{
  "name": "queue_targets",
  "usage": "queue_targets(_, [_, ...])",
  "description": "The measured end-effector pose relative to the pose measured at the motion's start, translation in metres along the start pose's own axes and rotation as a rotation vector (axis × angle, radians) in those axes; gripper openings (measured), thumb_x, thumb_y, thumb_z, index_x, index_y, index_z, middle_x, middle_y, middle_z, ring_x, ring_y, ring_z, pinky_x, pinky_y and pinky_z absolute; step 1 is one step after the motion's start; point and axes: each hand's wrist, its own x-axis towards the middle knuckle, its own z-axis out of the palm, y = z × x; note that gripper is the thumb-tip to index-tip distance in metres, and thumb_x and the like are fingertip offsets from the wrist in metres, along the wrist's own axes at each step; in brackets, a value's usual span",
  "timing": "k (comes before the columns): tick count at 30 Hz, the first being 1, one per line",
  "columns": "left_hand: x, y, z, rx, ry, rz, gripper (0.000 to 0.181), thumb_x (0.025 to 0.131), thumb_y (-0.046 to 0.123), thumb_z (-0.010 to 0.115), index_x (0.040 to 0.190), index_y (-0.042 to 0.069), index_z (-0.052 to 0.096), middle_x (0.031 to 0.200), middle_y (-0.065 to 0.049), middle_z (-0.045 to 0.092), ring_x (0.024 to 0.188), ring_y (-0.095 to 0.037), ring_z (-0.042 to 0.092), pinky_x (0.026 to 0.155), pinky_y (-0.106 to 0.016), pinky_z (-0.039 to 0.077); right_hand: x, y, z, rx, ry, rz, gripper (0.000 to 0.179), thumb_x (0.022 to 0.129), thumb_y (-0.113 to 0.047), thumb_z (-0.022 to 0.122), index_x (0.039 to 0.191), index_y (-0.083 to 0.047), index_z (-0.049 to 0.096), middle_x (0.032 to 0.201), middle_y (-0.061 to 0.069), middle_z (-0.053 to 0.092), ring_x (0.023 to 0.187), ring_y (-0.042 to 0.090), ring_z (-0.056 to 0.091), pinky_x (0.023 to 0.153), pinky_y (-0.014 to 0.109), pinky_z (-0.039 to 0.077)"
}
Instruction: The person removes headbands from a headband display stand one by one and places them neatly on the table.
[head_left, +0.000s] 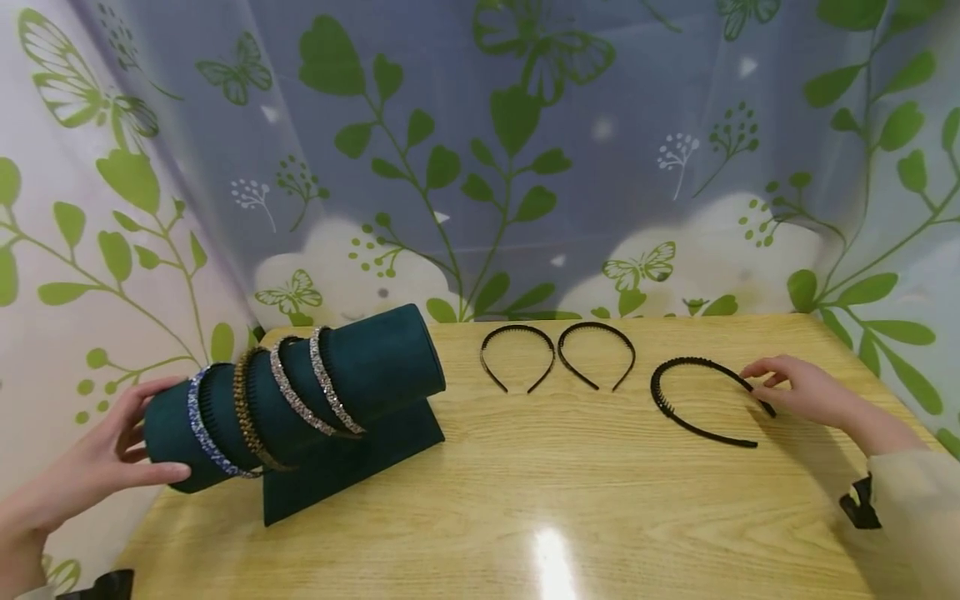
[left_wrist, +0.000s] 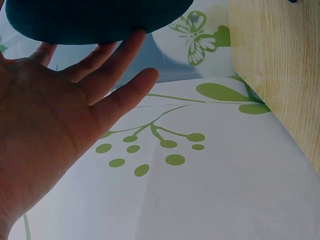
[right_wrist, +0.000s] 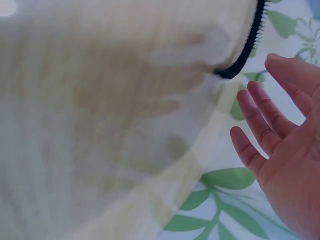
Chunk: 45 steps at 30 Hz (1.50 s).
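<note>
A dark green headband stand [head_left: 397, 354], a padded roll on a flat base, stands at the left of the table. My left hand [head_left: 123, 450] grips the roll's near end, thumb in front and fingers behind. Round the roll sit a blue glittery headband [head_left: 197, 421], a gold-brown one [head_left: 240, 396] and two silvery ones [head_left: 325, 383]. At the right lies a black toothed headband [head_left: 693, 362]. My right hand [head_left: 806, 390] reaches to one tip of it; in the right wrist view the fingers are extended, with a gap between them and the black band [right_wrist: 247, 47].
Two thinner black headbands [head_left: 517, 327] lie side by side at the table's far edge. The wooden table [head_left: 600, 483] meets a leaf-and-butterfly curtain [head_left: 420, 125] at the back and sides. Black straps [head_left: 861, 504] are worn at both wrists.
</note>
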Motion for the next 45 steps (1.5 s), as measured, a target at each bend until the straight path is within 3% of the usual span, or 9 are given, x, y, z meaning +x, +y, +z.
queue_targets(6, [0.000,0.000,0.000,-0.020,-0.010,0.014,0.092,0.080,-0.014,0.070,0.150,0.022,0.021,0.126,0.008,0.038,0.099,-0.004,0.050,0.071,-0.023,0.047,-0.006,0.006,0.005,0.017,-0.063,0.020,0.028,0.091,-0.006,0.066,0.115,0.008,0.061,0.098,0.014,0.062,0.081,0.022,0.061,0.065,0.034,0.049])
queue_targets(11, [0.000,0.001,0.000,-0.029,-0.012,0.020,0.093,0.080,-0.014,0.069,0.150,0.022,0.021,0.125,0.008,0.039,0.098,-0.005,0.050,0.071,-0.022,0.047,-0.005,0.005,0.007,0.002,-0.066,0.026,0.027,0.090,-0.007,0.066,0.114,0.006,0.064,0.091,0.001,0.061,0.075,0.012,0.057,0.063,0.032,0.047])
queue_targets(16, [0.000,0.001,0.001,-0.035,-0.010,0.034,0.093,0.079,-0.016,0.069,0.151,0.020,0.021,0.127,0.010,0.039,0.099,-0.004,0.050,0.072,-0.022,0.047,-0.005,0.007,0.008,0.018,-0.081,0.043,0.028,0.089,-0.007,0.068,0.112,0.008,0.063,0.088,0.002,0.058,0.073,0.012,0.052,0.061,0.032,0.045])
queue_targets(25, [0.001,0.001,0.000,-0.007,-0.006,0.006,0.093,0.081,-0.012,0.070,0.151,0.022,0.019,0.126,0.010,0.037,0.099,-0.002,0.049,0.070,-0.023,0.047,-0.010,0.013,0.006,0.070,-0.107,0.067,0.048,0.081,-0.017,0.079,0.116,0.011,0.061,0.096,0.009,0.059,0.080,0.016,0.057,0.066,0.032,0.048])
queue_targets(33, [0.001,-0.002,0.000,0.005,0.001,-0.028,0.093,0.082,-0.010,0.071,0.151,0.025,0.019,0.124,0.009,0.038,0.097,-0.002,0.049,0.069,-0.023,0.047,-0.013,0.014,0.006,0.142,-0.138,0.049,0.057,0.077,-0.018,0.081,0.119,0.012,0.058,0.098,0.009,0.057,0.080,0.009,0.055,0.068,0.029,0.048])
queue_targets(45, [0.001,-0.003,0.000,-0.001,-0.002,-0.006,0.093,0.081,-0.010,0.072,0.151,0.022,0.019,0.124,0.009,0.040,0.097,-0.003,0.051,0.070,-0.024,0.048,0.005,0.008,0.010,0.035,-0.054,0.071,0.052,0.080,-0.025,0.080,0.114,0.009,0.062,0.095,0.007,0.060,0.085,0.022,0.057,0.071,0.038,0.047])
